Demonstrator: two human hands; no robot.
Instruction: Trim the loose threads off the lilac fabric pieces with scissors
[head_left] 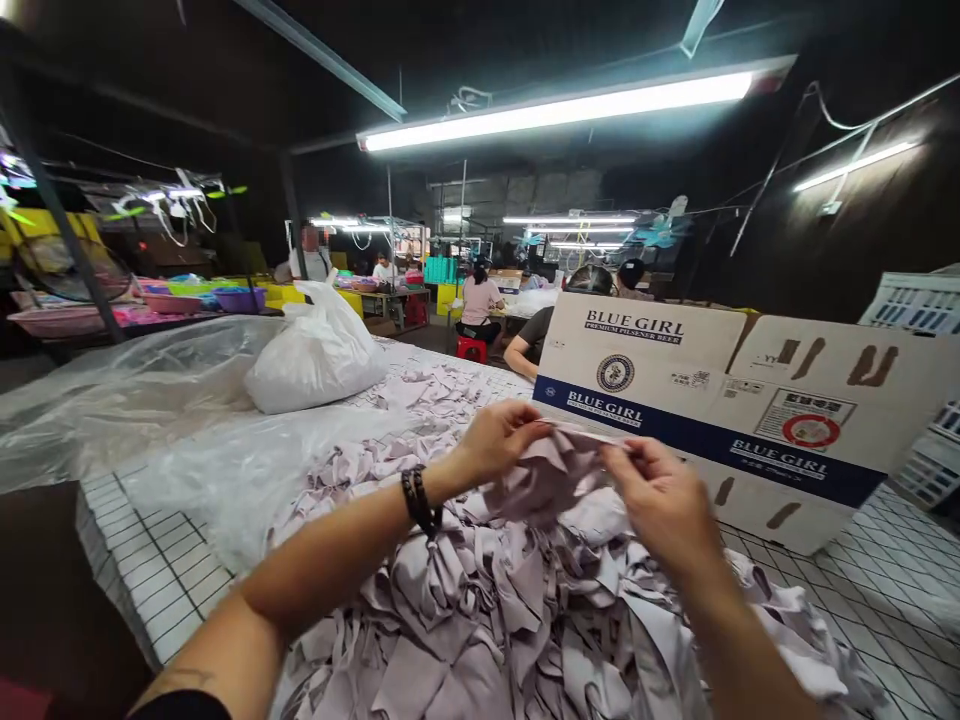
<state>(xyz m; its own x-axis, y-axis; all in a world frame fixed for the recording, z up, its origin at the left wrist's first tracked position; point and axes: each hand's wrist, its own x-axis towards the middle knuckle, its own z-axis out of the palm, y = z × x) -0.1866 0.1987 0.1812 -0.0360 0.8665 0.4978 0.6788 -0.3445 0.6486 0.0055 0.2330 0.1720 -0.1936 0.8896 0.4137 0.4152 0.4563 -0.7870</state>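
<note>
Between my two hands a mauve piece of fabric point(544, 480) is held up by its top edge, its lower part hanging down. My left hand point(501, 440) pinches one end of that edge, fingers closed. At the other end my right hand point(656, 485) grips it between thumb and fingers. Below lies a large heap of similar mauve fabric pieces point(450, 620), crumpled and overlapping, spread over the table. The exact shape of the held piece cannot be made out because of its folds.
A large white and blue beer carton point(645, 365) stands on the grid-patterned table point(161, 545) at the right. To the left are a tied white plastic bag point(315, 350) and clear plastic sheeting point(225, 480). Behind the carton sits a person point(529, 345); several others work farther back.
</note>
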